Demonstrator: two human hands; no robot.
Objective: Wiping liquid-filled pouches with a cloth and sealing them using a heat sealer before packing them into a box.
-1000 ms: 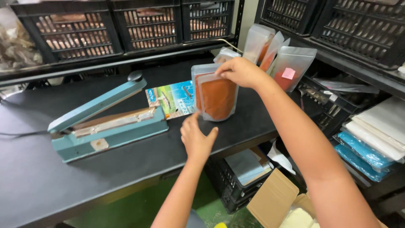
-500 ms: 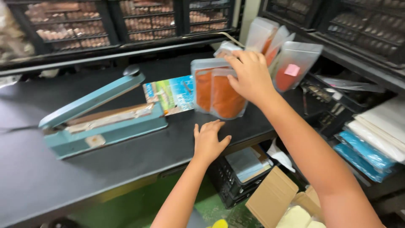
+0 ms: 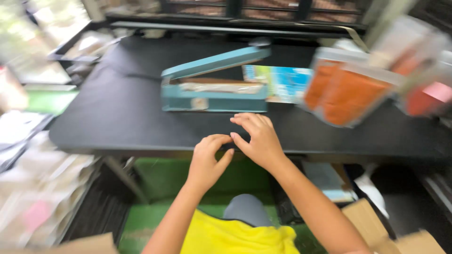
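Left hand [image 3: 207, 157]: I see empty, curled fingers at the counter [image 3: 117, 127] edge.
Right hand [image 3: 256, 138]: flat, fingers together, holding nothing.
Sealer [image 3: 214, 87]: lid raised, just behind.
Pouches [image 3: 348, 91]: upright, right.

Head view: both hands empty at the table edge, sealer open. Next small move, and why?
Probably reach the right hand toward the orange-filled pouches standing at the right. Both it and the left hand rest empty at the front of the black table, and the teal heat sealer sits with its arm raised and nothing visibly under it.
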